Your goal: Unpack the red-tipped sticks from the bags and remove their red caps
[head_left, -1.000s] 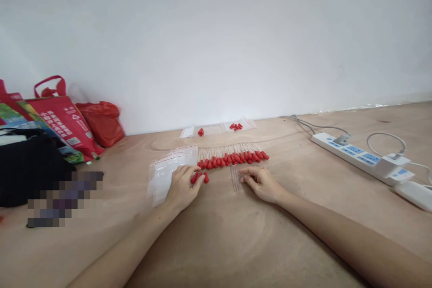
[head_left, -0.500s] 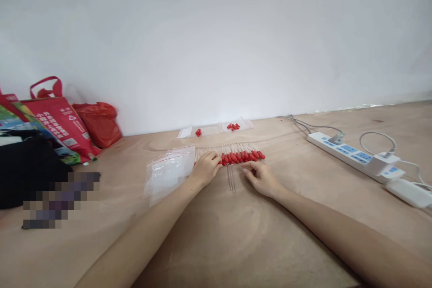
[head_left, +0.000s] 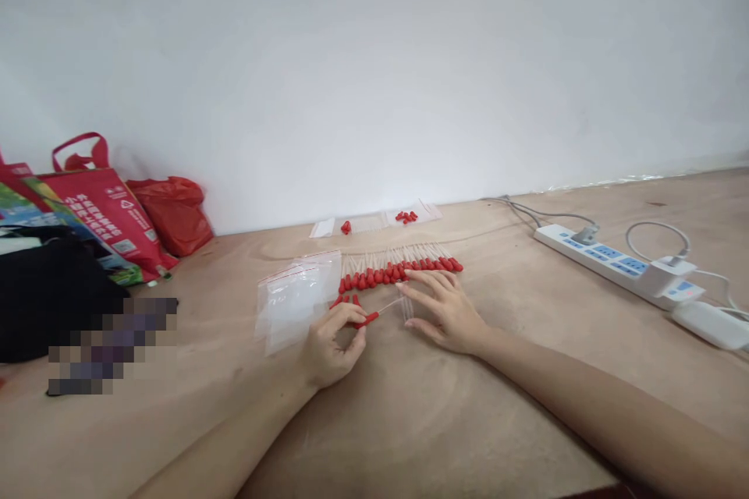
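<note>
My left hand [head_left: 336, 343] pinches a red handle [head_left: 368, 320] with a thin rod [head_left: 389, 306] pointing right. My right hand [head_left: 448, 308] is open, its fingers apart over a few thin clear rods [head_left: 408, 312] on the table. The held rod's tip ends near its index finger; whether they touch I cannot tell. Beyond both hands lies a row of red-handled thin rods [head_left: 386, 274], their red ends toward me. Several loose red handles [head_left: 346, 301] lie just past my left fingers.
Flat clear zip bags [head_left: 298, 296] lie on the left of the row. By the wall are small red pieces [head_left: 406, 216] on a clear bag. A white power strip [head_left: 614, 261] with plugs and cables is on the right. Red bags [head_left: 111, 218] and a black cloth [head_left: 58, 296] occupy the left.
My left hand has left the row, moved toward me and left, and now pinches a red handle with a rod. My right hand has opened wider, its fingers spread over the loose rods.
</note>
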`<action>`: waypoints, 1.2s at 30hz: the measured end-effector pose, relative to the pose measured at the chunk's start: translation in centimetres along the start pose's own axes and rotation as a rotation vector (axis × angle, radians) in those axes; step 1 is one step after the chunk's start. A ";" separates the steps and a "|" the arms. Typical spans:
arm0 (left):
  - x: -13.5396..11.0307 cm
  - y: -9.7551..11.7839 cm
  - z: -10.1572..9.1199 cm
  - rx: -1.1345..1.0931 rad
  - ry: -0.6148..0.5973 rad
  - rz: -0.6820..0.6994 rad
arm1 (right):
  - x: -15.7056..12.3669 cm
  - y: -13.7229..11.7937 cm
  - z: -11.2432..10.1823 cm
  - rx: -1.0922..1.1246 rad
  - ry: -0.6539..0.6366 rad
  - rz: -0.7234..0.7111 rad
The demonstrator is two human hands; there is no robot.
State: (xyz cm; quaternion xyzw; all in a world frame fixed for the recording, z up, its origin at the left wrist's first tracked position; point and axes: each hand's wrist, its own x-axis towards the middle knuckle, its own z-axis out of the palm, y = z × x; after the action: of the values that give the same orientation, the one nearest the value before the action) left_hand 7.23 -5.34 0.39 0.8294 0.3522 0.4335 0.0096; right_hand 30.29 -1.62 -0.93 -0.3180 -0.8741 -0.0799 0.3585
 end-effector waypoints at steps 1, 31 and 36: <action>0.1 0.1 0.1 -0.007 0.002 -0.006 | 0.0 -0.2 0.0 -0.010 -0.019 -0.024; 0.0 -0.1 1.1 0.125 -0.224 0.105 | 0.4 -1.7 0.8 -0.060 0.129 -0.250; -0.4 -1.0 0.1 0.102 -0.202 0.078 | -0.1 -0.5 0.1 -0.062 0.145 -0.213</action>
State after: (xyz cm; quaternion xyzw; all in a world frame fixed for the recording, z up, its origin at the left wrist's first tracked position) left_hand 6.60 -4.84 -0.28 0.8814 0.3385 0.3292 -0.0139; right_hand 30.02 -2.06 -1.03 -0.2276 -0.8718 -0.1673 0.4002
